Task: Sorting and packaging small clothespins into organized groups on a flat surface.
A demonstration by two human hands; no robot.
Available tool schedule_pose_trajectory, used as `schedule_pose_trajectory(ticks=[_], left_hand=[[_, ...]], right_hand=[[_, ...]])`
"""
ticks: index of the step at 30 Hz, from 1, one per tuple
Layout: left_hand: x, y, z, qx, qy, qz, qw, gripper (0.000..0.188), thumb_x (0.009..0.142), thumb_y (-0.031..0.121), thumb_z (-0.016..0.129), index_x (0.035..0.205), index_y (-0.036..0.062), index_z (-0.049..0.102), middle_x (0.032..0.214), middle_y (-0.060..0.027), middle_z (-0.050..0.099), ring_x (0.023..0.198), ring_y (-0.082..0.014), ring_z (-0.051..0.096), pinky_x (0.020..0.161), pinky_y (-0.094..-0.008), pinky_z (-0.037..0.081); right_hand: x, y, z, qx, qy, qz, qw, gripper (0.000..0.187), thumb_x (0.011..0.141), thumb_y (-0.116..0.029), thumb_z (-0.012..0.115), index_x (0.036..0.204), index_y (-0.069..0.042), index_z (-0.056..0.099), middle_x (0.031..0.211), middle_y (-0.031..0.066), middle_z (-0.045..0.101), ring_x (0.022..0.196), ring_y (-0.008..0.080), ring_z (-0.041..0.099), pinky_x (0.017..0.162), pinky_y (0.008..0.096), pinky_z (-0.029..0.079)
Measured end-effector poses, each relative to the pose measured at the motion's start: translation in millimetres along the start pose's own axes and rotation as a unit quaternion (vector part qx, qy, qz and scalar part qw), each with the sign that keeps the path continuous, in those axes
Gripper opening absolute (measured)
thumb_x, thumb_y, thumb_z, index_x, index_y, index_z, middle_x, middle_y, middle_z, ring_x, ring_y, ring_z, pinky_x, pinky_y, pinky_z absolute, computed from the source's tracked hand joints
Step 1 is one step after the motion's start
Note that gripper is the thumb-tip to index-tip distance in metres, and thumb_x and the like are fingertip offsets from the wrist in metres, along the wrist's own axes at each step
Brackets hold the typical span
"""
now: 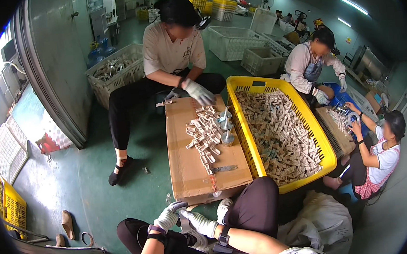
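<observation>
My left hand [167,217], in a pale knitted glove, is in front of the cardboard box's [182,162] near edge. Its fingers are drawn together and reach toward my right hand [200,223], also gloved, whose fingers point up and left to meet them. Whatever lies between the fingertips is too small to make out. Both hands are over my lap, apart from the box. On the box top lies a heap of pale, peg-like pieces [203,129], beside small clear round containers [227,138] and a dark flat strip [225,168].
A yellow crate [329,157] full of similar pieces stands right of the box. Across it sits a co-worker, one gloved hand [199,93] by the heap. Two more people work at right. A white sack [318,218] lies near my right leg; slippers [67,225] lie left.
</observation>
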State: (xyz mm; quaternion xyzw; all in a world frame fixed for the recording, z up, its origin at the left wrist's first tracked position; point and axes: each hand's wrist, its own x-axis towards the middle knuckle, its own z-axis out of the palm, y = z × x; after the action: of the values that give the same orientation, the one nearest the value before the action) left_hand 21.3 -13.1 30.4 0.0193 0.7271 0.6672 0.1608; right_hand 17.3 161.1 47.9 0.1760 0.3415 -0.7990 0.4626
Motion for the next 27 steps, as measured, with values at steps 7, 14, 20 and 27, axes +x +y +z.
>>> schedule_pose_trajectory(ticks=[7, 14, 20, 27], left_hand=[[0.3, 6.2, -0.8, 0.004, -0.008, -0.016, 1.0, 0.04, 0.081, -0.004, 0.066, 0.118, 0.0115, 0.063, 0.1, -0.0003, 0.064, 0.087, -0.0136, 0.06, 0.074, -0.0288, 0.053], [2.7, -7.4, -3.4, 0.196, 0.042, 0.142, 0.969, 0.053, 0.07, -0.012, 0.066, 0.115, 0.0151, 0.065, 0.115, -0.01, 0.061, 0.108, -0.027, 0.058, 0.091, -0.0349, 0.049], [-5.8, 1.0, 4.0, 0.259, 0.053, 0.165, 0.95, 0.059, 0.068, -0.014, 0.065, 0.119, 0.0154, 0.061, 0.116, -0.0143, 0.059, 0.108, -0.0325, 0.058, 0.092, -0.0374, 0.049], [18.6, 24.7, 17.9, 0.226, 0.033, 0.175, 0.958, 0.054, 0.07, 0.001, 0.078, 0.119, 0.0155, 0.062, 0.115, -0.0147, 0.058, 0.106, -0.0314, 0.058, 0.093, -0.0367, 0.048]], right_hand=[[-3.4, 4.0, -3.0, -0.056, -0.059, 0.019, 0.997, 0.033, 0.098, -0.028, 0.048, 0.123, -0.008, 0.056, 0.107, -0.0008, 0.058, 0.096, 0.0101, 0.049, 0.088, 0.0244, 0.04], [-3.7, 29.1, -22.6, -0.319, -0.006, -0.099, 0.943, 0.04, 0.091, -0.011, 0.057, 0.13, -0.007, 0.048, 0.113, 0.0019, 0.056, 0.103, 0.0154, 0.048, 0.092, 0.0284, 0.04], [6.5, 27.7, -27.2, -0.264, -0.103, -0.085, 0.955, 0.033, 0.094, -0.01, 0.055, 0.126, -0.007, 0.05, 0.11, 0.0007, 0.057, 0.102, 0.0116, 0.047, 0.089, 0.0266, 0.04], [31.5, 17.7, -85.7, -0.301, -0.114, -0.178, 0.93, 0.025, 0.095, -0.016, 0.055, 0.118, -0.006, 0.058, 0.099, -0.0026, 0.06, 0.089, 0.0076, 0.051, 0.078, 0.0252, 0.045]])
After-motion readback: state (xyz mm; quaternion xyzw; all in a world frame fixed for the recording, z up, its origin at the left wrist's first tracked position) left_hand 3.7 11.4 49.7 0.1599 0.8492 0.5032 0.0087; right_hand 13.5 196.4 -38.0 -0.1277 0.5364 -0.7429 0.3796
